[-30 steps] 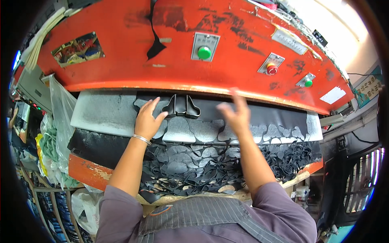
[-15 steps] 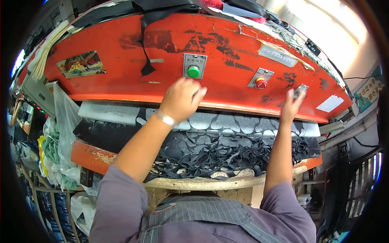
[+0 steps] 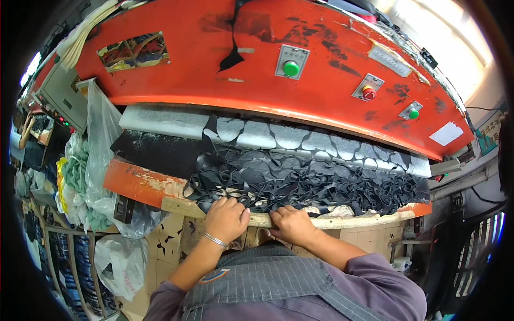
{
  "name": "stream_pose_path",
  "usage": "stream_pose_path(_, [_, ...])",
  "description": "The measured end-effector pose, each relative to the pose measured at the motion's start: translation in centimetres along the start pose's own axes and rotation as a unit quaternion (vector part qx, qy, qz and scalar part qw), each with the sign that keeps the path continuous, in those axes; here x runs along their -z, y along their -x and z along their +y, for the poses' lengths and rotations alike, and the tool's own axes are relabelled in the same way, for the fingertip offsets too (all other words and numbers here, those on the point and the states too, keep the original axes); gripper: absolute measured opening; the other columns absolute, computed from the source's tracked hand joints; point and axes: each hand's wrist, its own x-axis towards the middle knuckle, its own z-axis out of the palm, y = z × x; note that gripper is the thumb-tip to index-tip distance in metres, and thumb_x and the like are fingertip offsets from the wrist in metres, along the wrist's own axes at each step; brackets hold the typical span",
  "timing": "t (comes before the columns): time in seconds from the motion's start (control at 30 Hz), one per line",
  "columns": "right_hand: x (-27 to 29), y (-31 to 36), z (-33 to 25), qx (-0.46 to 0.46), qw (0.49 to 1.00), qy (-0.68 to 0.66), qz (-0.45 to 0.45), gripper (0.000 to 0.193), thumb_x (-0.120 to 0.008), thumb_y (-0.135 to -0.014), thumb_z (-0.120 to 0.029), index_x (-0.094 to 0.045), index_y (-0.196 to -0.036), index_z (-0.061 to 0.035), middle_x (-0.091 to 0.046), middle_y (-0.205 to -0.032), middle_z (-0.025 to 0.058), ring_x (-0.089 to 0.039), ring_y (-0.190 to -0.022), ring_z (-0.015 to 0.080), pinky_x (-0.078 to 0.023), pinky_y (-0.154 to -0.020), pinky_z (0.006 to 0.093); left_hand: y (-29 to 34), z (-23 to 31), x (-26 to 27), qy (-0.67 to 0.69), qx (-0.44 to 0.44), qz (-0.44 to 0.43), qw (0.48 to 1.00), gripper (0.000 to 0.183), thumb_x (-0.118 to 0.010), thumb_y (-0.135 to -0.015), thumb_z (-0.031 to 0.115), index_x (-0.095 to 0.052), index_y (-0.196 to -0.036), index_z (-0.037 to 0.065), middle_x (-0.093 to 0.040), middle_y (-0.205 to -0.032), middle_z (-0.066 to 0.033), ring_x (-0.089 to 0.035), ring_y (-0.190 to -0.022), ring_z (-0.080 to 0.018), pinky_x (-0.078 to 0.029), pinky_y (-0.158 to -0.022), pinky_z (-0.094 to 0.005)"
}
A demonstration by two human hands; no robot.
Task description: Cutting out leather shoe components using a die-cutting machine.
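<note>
Rail, pale and wooden, runs along the near edge of the machine. The left hand and right hand are both closed over it, fingers curled, side by side but apart; their undersides are hidden. Just beyond lies a tangled heap of black scraps. Behind that, a white board sits below the red panel.

A: Site type?
B: Workshop.
A: Evidence?
B: Big red machine, green push-buttons, red knob. Black scraps heaped along its front, more on the tiled floor. Grey cabinet with lit indicators at left.
A: Clothing?
B: Pinstriped work apron over a purple-grey shirt.
</note>
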Motion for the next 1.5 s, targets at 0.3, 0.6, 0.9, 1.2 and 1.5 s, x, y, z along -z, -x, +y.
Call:
stream_pose_path(0.3, [8.3, -19.2, 9.9, 0.129, 0.980, 0.131, 0.074, 0.012, -0.055, -0.081, -0.015, -0.064, -0.086, -0.0097, -0.065, -0.090, 0.0104, -0.065, -0.082, 0.0284, -0.054, -0.064, 0.0401, -1.7, -0.7, 1.5, 0.046, 0.017, -0.098, 0.994, 0.018, -0.068, -0.076, 0.025, -0.070, -0.069, 0.009, -0.060, -0.072, -0.0066, -0.057, -0.073, -0.0256, -0.046, -0.069, -0.0375])
stream_pose_path(0.6, [7.3, -31.6, 16.7, 0.212, 0.970, 0.117, -0.037, 0.014, -0.060, -0.076, -0.011, -0.066, -0.088, -0.0109, -0.066, -0.095, 0.0072, -0.062, -0.097, 0.0268, -0.052, -0.080, 0.0385, -10.4, -5.1, 6.2, 0.212, 0.044, -0.083, 0.973, 0.017, -0.070, -0.081, 0.016, -0.070, -0.093, 0.003, -0.067, -0.083, -0.0117, -0.063, -0.077, -0.0279, -0.050, -0.071, -0.0358])
stream_pose_path(0.9, [6.7, -21.2, 25.4, -0.386, 0.909, -0.095, 0.129, 0.041, -0.059, -0.079, -0.012, -0.054, -0.113, 0.0092, -0.064, -0.096, 0.0306, -0.062, -0.097, 0.0422, -0.050, -0.086, 0.0444, -24.4, -6.9, 0.5, 0.278, 0.110, -0.106, 0.948, 0.054, -0.061, -0.084, 0.017, -0.045, -0.134, 0.001, -0.067, -0.111, -0.0116, -0.061, -0.099, -0.0286, -0.045, -0.090, -0.0388])
stream_pose_path(1.2, [4.6, -15.4, 24.1, -0.320, 0.930, -0.121, 0.131, 0.083, -0.078, -0.072, -0.044, -0.043, -0.138, -0.0080, -0.045, -0.135, 0.0287, -0.045, -0.126, 0.0386, -0.036, -0.103, 0.0441, -27.7, -7.1, -10.9, 0.113, 0.029, -0.072, 0.991, 0.071, -0.048, -0.085, 0.012, -0.015, -0.144, -0.009, -0.051, -0.137, -0.0152, -0.036, -0.136, -0.0260, -0.018, -0.115, -0.0447])
stream_pose_path(1.5, [2.3, -15.2, 23.9, -0.183, 0.955, -0.034, 0.231, 0.070, -0.085, -0.056, -0.046, -0.062, -0.113, -0.0124, -0.056, -0.126, 0.0236, -0.044, -0.129, 0.0359, -0.031, -0.107, 0.0494, -27.7, -6.8, -10.8, 0.106, 0.039, -0.047, 0.992, 0.067, -0.046, -0.084, 0.010, -0.020, -0.142, -0.012, -0.055, -0.133, -0.0140, -0.044, -0.131, -0.0247, -0.021, -0.115, -0.0420])
